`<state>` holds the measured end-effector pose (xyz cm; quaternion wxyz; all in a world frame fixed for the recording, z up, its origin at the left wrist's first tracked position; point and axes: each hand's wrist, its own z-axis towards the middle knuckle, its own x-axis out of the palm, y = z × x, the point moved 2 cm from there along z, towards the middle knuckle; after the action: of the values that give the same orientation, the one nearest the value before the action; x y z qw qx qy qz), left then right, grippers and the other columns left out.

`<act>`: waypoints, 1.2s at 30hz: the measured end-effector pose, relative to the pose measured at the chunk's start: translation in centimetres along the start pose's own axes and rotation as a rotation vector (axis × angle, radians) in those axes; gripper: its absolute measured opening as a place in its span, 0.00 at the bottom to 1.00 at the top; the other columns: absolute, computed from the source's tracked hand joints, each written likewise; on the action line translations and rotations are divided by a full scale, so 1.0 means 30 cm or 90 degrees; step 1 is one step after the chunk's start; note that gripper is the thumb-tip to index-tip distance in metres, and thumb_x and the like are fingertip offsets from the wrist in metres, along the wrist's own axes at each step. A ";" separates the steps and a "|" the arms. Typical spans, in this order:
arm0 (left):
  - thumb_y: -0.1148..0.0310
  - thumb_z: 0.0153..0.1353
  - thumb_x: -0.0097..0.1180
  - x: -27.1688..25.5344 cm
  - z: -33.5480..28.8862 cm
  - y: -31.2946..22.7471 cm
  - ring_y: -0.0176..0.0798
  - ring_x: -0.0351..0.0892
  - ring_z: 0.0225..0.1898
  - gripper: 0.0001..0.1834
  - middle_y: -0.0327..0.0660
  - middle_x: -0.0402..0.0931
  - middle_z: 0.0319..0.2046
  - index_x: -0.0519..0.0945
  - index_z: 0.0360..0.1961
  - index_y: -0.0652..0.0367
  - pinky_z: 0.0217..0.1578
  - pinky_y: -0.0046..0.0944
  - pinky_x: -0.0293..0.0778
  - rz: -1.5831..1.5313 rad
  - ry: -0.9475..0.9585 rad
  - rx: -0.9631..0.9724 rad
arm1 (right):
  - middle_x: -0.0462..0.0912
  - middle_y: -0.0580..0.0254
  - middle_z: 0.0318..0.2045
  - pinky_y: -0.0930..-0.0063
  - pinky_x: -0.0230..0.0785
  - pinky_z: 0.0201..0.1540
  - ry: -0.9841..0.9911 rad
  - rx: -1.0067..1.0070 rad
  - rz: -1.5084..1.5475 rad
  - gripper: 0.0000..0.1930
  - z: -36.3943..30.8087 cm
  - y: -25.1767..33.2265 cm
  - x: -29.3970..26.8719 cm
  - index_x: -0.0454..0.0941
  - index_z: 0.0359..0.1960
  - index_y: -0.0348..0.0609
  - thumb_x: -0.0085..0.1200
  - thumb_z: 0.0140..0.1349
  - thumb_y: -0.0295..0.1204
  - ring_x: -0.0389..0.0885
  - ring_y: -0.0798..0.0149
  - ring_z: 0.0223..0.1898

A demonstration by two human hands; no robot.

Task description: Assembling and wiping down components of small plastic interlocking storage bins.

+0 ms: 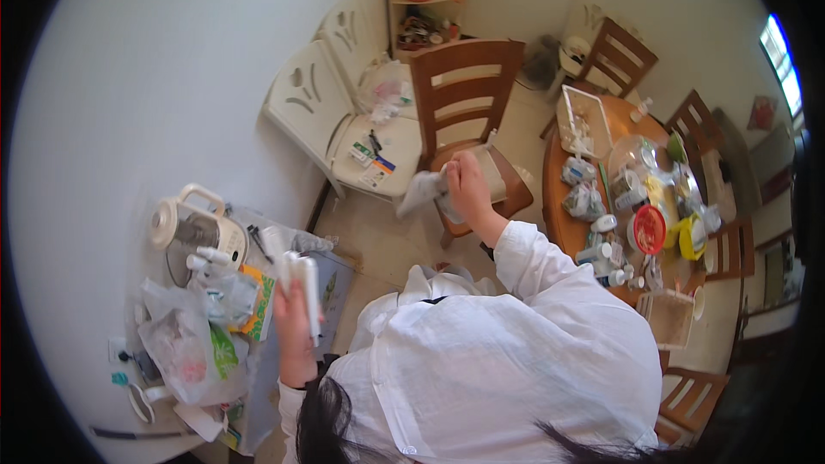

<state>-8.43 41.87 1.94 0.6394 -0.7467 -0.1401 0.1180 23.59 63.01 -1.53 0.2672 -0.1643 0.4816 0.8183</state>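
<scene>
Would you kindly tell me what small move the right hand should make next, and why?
Probably ease the blurred, greyish cloth-like item in the right hand toward the brown wooden chair's seat: that seat appears right beside it in this view, and the left hand already holds a white slab-like object. The height above the seat is unclear.

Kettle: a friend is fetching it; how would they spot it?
Start at the white wall on the left. Along it, just beyond the white plastic bag, stands the kettle. Its arched cream handle sets it apart from the limp bag.
</scene>
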 end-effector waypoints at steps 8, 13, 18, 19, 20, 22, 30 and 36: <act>0.56 0.71 0.41 -0.031 0.091 0.141 0.30 0.64 0.12 0.12 0.37 0.68 0.20 0.68 0.43 0.53 0.11 0.29 0.59 -0.212 -0.041 -0.217 | 0.71 0.60 0.36 0.67 0.67 0.37 -0.437 0.451 0.475 0.19 0.199 -0.425 -0.304 0.65 0.45 0.43 0.49 0.48 0.23 0.71 0.62 0.35; 0.57 0.72 0.40 0.096 0.195 0.097 0.29 0.65 0.13 0.12 0.37 0.68 0.20 0.68 0.44 0.54 0.12 0.29 0.60 -0.152 0.016 -0.186 | 0.73 0.60 0.38 0.72 0.71 0.33 -0.622 0.362 0.255 0.23 0.408 -0.562 -0.632 0.64 0.47 0.40 0.52 0.47 0.21 0.75 0.66 0.36; 0.59 0.72 0.40 0.279 0.271 0.039 0.30 0.66 0.14 0.12 0.37 0.68 0.20 0.68 0.46 0.56 0.13 0.29 0.62 -0.133 0.066 -0.188 | 0.74 0.56 0.44 0.73 0.69 0.42 -0.671 0.226 0.236 0.24 0.475 -0.762 -0.874 0.64 0.50 0.39 0.56 0.49 0.21 0.76 0.62 0.41; 0.59 0.72 0.40 0.312 0.274 0.030 0.30 0.66 0.14 0.12 0.37 0.68 0.20 0.68 0.46 0.56 0.13 0.29 0.62 -0.133 0.063 -0.190 | 0.74 0.53 0.47 0.72 0.66 0.51 -0.663 0.207 0.190 0.25 0.485 -0.795 -0.893 0.65 0.51 0.38 0.57 0.49 0.22 0.75 0.59 0.48; 0.59 0.72 0.41 0.344 0.278 0.018 0.30 0.66 0.14 0.12 0.37 0.68 0.20 0.68 0.46 0.56 0.13 0.29 0.63 -0.128 0.088 -0.198 | 0.73 0.53 0.51 0.70 0.64 0.55 -0.640 0.114 0.318 0.25 0.483 -0.790 -0.871 0.63 0.54 0.39 0.55 0.52 0.21 0.74 0.57 0.52; 0.59 0.71 0.42 0.395 0.301 0.011 0.29 0.68 0.15 0.13 0.36 0.70 0.22 0.68 0.48 0.56 0.15 0.30 0.66 -0.079 0.131 -0.187 | 0.72 0.55 0.53 0.70 0.64 0.56 -0.674 0.144 0.368 0.25 0.452 -0.847 -0.820 0.63 0.56 0.39 0.53 0.54 0.21 0.73 0.58 0.53; 0.56 0.67 0.50 0.671 0.394 -0.011 0.26 0.72 0.25 0.21 0.35 0.74 0.35 0.67 0.55 0.56 0.21 0.28 0.73 0.025 0.251 -0.126 | 0.76 0.63 0.37 0.74 0.69 0.34 -0.164 0.548 0.311 0.15 0.005 -0.968 -0.126 0.69 0.51 0.43 0.46 0.62 0.30 0.74 0.69 0.35; 0.57 0.66 0.52 0.867 0.448 -0.077 0.30 0.78 0.29 0.21 0.42 0.77 0.37 0.67 0.52 0.60 0.24 0.31 0.74 0.270 0.277 -0.036 | 0.78 0.71 0.35 0.79 0.68 0.40 0.551 0.601 0.843 0.13 0.093 -0.328 -0.072 0.75 0.45 0.45 0.54 0.64 0.38 0.74 0.75 0.36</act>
<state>10.92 63.96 2.23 0.5945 -0.7845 0.1564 0.0821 31.17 68.74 -5.93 -0.4204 -0.0210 0.8190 0.3900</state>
